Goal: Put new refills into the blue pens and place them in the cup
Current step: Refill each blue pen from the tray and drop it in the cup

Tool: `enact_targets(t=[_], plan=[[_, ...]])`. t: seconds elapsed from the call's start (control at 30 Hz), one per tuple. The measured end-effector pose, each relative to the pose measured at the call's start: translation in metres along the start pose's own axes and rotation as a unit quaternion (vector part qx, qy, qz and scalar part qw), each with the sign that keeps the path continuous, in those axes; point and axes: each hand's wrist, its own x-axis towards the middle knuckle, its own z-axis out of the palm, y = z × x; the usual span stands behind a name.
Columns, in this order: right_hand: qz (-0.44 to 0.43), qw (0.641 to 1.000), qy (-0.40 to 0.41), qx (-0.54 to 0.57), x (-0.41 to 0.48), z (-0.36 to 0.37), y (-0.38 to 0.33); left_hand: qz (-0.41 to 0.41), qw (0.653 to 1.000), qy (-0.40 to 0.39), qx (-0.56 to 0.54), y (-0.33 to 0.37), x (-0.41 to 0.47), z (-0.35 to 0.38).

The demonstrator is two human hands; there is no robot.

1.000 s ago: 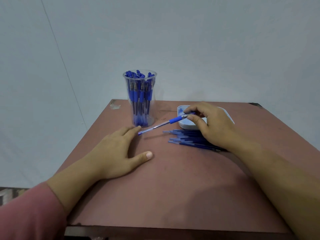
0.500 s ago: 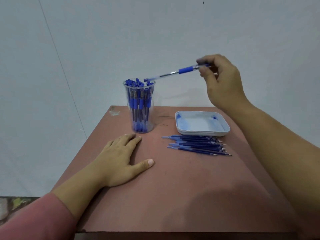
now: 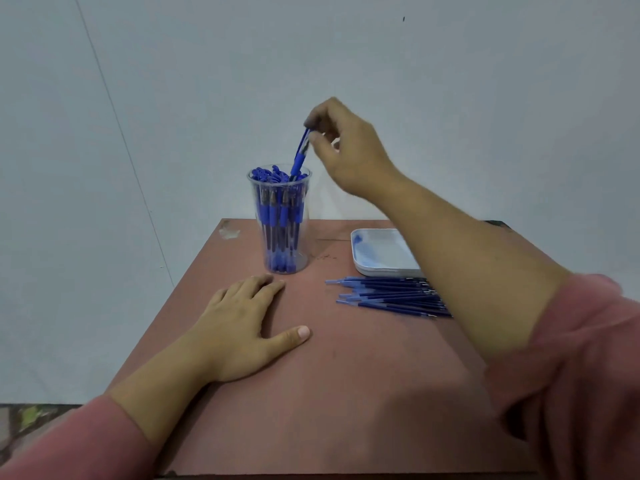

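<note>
My right hand (image 3: 346, 150) pinched the top end of a blue pen (image 3: 300, 154) between thumb and fingertips, wrist raised well above the clear plastic cup (image 3: 306, 237). The pen hung steep, its top leaning toward 1 o'clock. Its lower end sat at the cup's mouth on the 3 o'clock side of the rim. I could not tell whether it had slipped in between the others.

The cup was crowded with pens (image 3: 277, 220) standing cap-up, so I judged this drop needed care. The best way, I thought, was to bring the pen closer to upright, feel for a gap near the wall, and let it slide down under its own weight. Pushing against the packed caps could rock a tall, light cup or lift a neighbour out.

My left hand (image 3: 239, 327) lay flat and open on the table (image 3: 346, 393), palm down and holding nothing. It was at 6 o'clock from the cup, with its fingertips near the base. From there it looked well placed to steady the cup if the pen jammed.

The refills (image 3: 391, 296) lay in a fanned pile at 3 o'clock from that hand. A white tray (image 3: 381, 251) sat just beyond them, at 3 o'clock from the cup, and my right forearm crossed over its right side. To my eye the refills were the next thing to reach for.
</note>
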Motion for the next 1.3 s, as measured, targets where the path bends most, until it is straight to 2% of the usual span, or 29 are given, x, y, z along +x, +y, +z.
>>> enact_targets(t=[0.1,0.2,0.3,0.4,0.53,0.67,0.73,0.8,0.9,0.97,1.07,1.17,1.3], plan=[[0.025,0.999,-0.028,0.036,-0.006,0.014,-0.001,0.001,1.0,0.002,-0.001,0.0,0.0,0.0],[0.037,0.994,-0.103,-0.024,-0.018,0.023,0.007,0.0,1.0,0.0,-0.002,0.001,0.0,-0.001],[0.052,0.986,-0.14,-0.069,-0.037,0.028,0.015,-0.002,1.0,0.001,-0.001,0.002,0.0,-0.002],[0.062,0.991,-0.117,-0.004,-0.05,0.037,0.016,-0.002,1.0,0.002,-0.001,0.003,0.0,-0.002],[0.148,0.98,-0.046,0.128,-0.059,0.057,0.012,0.003,1.0,0.01,-0.009,0.002,0.0,-0.001],[0.171,0.972,-0.03,0.156,-0.063,0.067,0.015,0.012,0.999,0.023,-0.026,-0.001,0.001,-0.001],[0.166,0.974,-0.027,0.151,-0.065,0.065,0.019,0.023,0.996,0.058,-0.064,-0.005,0.002,-0.005],[0.153,0.978,-0.029,0.141,-0.067,0.059,0.024,0.029,0.985,0.129,-0.107,-0.011,0.005,-0.012],[0.125,0.985,-0.042,0.109,-0.066,0.048,0.029,0.042,0.958,0.269,-0.086,-0.016,0.016,-0.033],[0.109,0.988,-0.049,0.096,-0.064,0.043,0.03,0.033,0.948,0.307,-0.075,-0.017,0.028,-0.052],[0.103,0.987,-0.058,0.105,-0.062,0.043,0.028,0.028,0.957,0.277,-0.084,-0.023,0.049,-0.072],[0.104,0.985,-0.067,0.119,-0.064,0.046,0.028,0.045,0.961,0.219,-0.162,-0.029,0.065,-0.078],[0.109,0.985,-0.064,0.115,-0.067,0.047,0.025,0.059,0.94,0.238,-0.237,-0.031,0.073,-0.074]])
